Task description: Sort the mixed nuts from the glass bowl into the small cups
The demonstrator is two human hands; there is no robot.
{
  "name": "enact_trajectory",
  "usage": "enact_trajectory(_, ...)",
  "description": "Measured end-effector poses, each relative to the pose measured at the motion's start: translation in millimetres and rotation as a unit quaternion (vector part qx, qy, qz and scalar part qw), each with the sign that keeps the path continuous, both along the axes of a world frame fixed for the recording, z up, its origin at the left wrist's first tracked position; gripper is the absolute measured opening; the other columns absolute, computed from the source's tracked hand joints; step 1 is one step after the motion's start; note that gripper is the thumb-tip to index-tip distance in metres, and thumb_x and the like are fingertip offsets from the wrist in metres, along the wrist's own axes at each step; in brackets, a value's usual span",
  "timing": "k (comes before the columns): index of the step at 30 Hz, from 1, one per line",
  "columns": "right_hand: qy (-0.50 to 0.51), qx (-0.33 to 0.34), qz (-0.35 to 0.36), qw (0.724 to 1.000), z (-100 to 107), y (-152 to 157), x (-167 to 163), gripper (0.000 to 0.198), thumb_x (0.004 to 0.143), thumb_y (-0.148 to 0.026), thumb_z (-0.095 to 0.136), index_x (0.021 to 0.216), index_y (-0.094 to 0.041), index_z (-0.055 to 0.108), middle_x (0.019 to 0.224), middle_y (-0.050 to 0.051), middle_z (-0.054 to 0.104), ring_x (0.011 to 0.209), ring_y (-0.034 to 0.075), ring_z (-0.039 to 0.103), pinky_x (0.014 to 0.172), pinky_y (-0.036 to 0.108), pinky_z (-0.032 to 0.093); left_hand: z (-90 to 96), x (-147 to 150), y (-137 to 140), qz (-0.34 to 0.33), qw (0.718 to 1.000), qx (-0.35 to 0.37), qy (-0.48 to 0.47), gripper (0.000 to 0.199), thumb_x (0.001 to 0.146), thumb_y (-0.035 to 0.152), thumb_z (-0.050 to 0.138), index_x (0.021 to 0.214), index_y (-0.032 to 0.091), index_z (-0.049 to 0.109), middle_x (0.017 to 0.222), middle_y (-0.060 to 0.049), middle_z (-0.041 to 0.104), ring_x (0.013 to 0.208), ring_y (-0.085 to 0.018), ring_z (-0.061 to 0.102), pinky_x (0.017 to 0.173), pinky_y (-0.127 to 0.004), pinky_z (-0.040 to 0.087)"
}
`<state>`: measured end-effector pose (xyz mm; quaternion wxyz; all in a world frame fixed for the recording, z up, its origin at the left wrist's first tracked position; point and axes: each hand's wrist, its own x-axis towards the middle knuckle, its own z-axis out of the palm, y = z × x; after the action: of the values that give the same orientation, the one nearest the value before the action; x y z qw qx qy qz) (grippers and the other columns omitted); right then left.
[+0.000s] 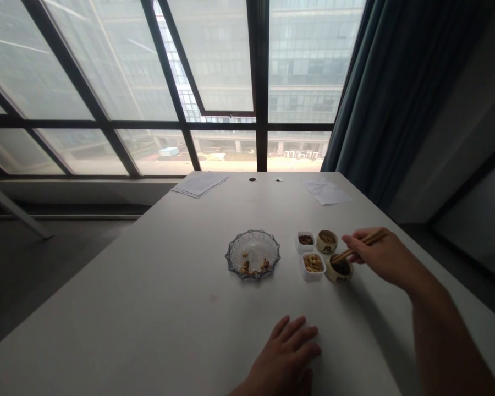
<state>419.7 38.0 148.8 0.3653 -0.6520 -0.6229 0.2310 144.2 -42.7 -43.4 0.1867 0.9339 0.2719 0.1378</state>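
Observation:
My right hand is closed around a pair of wooden chopsticks, whose tips dip into a round cream bowl of dark bits. My left hand lies on the table with fingers spread, holding nothing. Behind the near bowl stands a second cream bowl with brownish pieces. Left of these are a clear plastic cup of tan nuts and another plastic cup of dark reddish pieces. A scalloped glass dish holds several brown nut-like pieces along its near side.
The white table reaches toward the windows. Paper sheets lie at its far left, with another sheet at far right. Two round holes sit near the far edge. A dark curtain hangs at the right.

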Motion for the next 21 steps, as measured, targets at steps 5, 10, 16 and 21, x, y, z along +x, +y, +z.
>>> enact_trajectory(5,0.008,0.017,-0.048,0.999,10.4,-8.4,4.5,0.031,0.088,-0.048,0.07,0.075,-0.021,0.074,0.066,0.006,0.077,0.064,0.024,0.077,0.054,0.025,0.058,3.0,0.7,-0.8,0.003,1.0,-0.007,-0.001,0.035,0.098,0.035,0.057,0.133,0.031,0.052,0.158,0.004,0.045,0.149,-0.027,0.034,0.124,-0.055,0.024)
enact_trajectory(10,0.055,0.097,-0.104,0.988,19.1,-17.7,-6.2,0.035,0.086,-0.054,0.073,0.085,-0.02,0.077,0.072,0.007,0.078,0.067,0.024,0.078,0.056,0.026,0.06,9.2,1.0,-1.7,0.007,1.0,-0.013,-0.004,0.036,0.097,0.033,0.058,0.132,0.031,0.053,0.157,0.004,0.046,0.149,-0.027,0.034,0.124,-0.055,0.025)
enact_trajectory(16,0.131,0.085,0.02,0.988,5.9,-16.0,-59.8,0.042,0.091,-0.058,0.067,0.088,-0.018,0.079,0.079,0.008,0.079,0.069,0.023,0.077,0.058,0.027,0.059,8.3,1.8,-1.7,0.006,1.0,0.0,-0.003,0.033,0.098,0.036,0.057,0.13,0.031,0.053,0.157,0.005,0.046,0.148,-0.027,0.035,0.123,-0.055,0.026)
enact_trajectory(21,0.111,0.019,0.123,0.986,-19.5,-4.5,-102.3,0.038,0.095,-0.051,0.063,0.077,-0.02,0.075,0.069,0.005,0.076,0.064,0.02,0.074,0.058,0.025,0.054,0.9,2.5,-0.7,0.003,0.999,0.03,-0.012,0.03,0.1,0.038,0.055,0.128,0.029,0.054,0.155,0.003,0.048,0.147,-0.027,0.037,0.122,-0.054,0.027)
